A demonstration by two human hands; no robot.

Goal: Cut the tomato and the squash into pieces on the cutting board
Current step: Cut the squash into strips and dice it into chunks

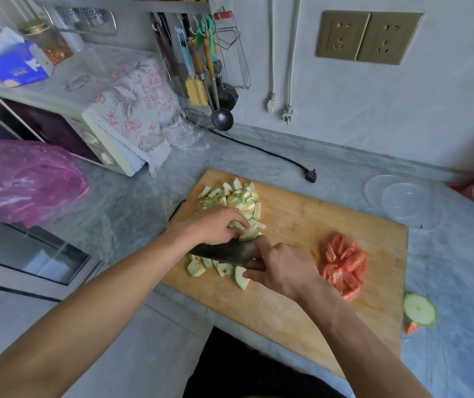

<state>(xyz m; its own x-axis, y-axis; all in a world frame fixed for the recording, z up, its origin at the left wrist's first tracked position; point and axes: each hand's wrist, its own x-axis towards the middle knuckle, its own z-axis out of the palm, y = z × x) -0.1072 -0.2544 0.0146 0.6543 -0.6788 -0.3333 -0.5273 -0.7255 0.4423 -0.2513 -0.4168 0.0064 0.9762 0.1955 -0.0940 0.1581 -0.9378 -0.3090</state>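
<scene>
Right hand (283, 268) around cleaver (224, 251)

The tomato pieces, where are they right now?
In the head view the tomato pieces sit in a pile on the right side of the cutting board, just beyond the right hand that holds the knife.

The wooden cutting board (302, 225) lies flat in front of me. My red tomato (343, 265) is all cut up, in a heap near the board's right edge. My pale green squash (237, 201) is in little pieces at the board's far left, with some more (218, 268) at its near left.
</scene>
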